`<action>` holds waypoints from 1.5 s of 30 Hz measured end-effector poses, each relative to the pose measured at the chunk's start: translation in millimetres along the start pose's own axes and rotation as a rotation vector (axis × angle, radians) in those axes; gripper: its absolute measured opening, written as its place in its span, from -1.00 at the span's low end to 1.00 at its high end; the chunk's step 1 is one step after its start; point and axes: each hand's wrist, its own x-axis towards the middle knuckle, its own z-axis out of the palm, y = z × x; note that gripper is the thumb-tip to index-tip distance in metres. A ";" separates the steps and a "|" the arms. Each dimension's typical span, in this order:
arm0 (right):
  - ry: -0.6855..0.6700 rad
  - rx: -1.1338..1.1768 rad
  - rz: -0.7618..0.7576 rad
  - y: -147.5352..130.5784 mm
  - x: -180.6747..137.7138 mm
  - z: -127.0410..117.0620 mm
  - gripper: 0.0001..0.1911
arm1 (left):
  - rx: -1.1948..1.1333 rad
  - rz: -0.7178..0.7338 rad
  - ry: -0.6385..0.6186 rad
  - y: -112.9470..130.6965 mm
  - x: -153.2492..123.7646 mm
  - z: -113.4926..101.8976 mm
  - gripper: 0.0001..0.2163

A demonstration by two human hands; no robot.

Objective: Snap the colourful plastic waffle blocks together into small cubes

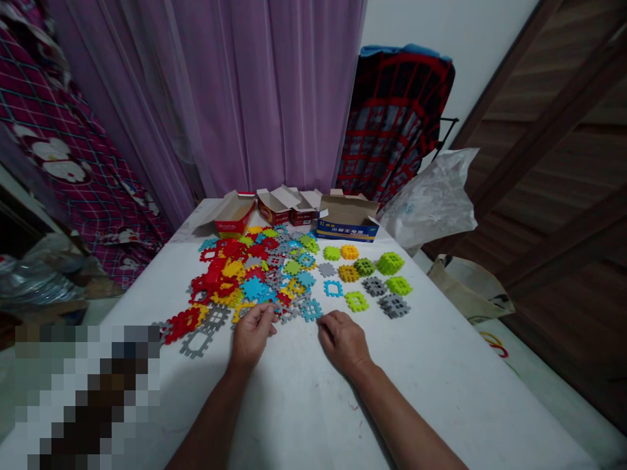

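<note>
A heap of flat interlocking plastic tiles [255, 274] in red, yellow, blue, grey and green lies on the white table [304, 398]. My left hand [251, 336] rests at the heap's near edge, its fingertips pinched at a grey tile [289, 313]. My right hand [343, 339] lies just right of it, fingers curled down on the table beside a blue tile [311, 309]; what it holds, if anything, is hidden. To the right sit several assembled small cubes, green [390, 263], grey [394, 305] and orange [349, 273].
Open cardboard boxes stand at the table's far edge: red ones [235, 219] and a blue one [347, 222]. A white plastic bag [434, 199] lies at the back right. Purple curtains [255, 91] hang behind. A pixelated patch [85, 398] covers the near left.
</note>
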 end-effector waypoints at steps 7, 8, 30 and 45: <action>0.090 0.152 0.010 12.4 -0.4 2.7 -0.77 | 0.053 0.019 0.003 -1.8 -0.8 4.9 -0.44; 0.119 0.154 0.016 17.2 -0.8 2.0 -0.78 | 0.061 0.022 -0.001 -2.5 -1.3 6.1 -0.44; 0.071 -0.177 0.686 32.1 12.6 -30.0 -0.38 | 0.083 0.025 -0.044 -8.7 -1.7 8.1 -0.46; 0.120 -0.141 0.648 43.1 9.0 -21.8 -0.38 | 0.055 -0.001 -0.039 -1.4 -3.5 9.0 -0.46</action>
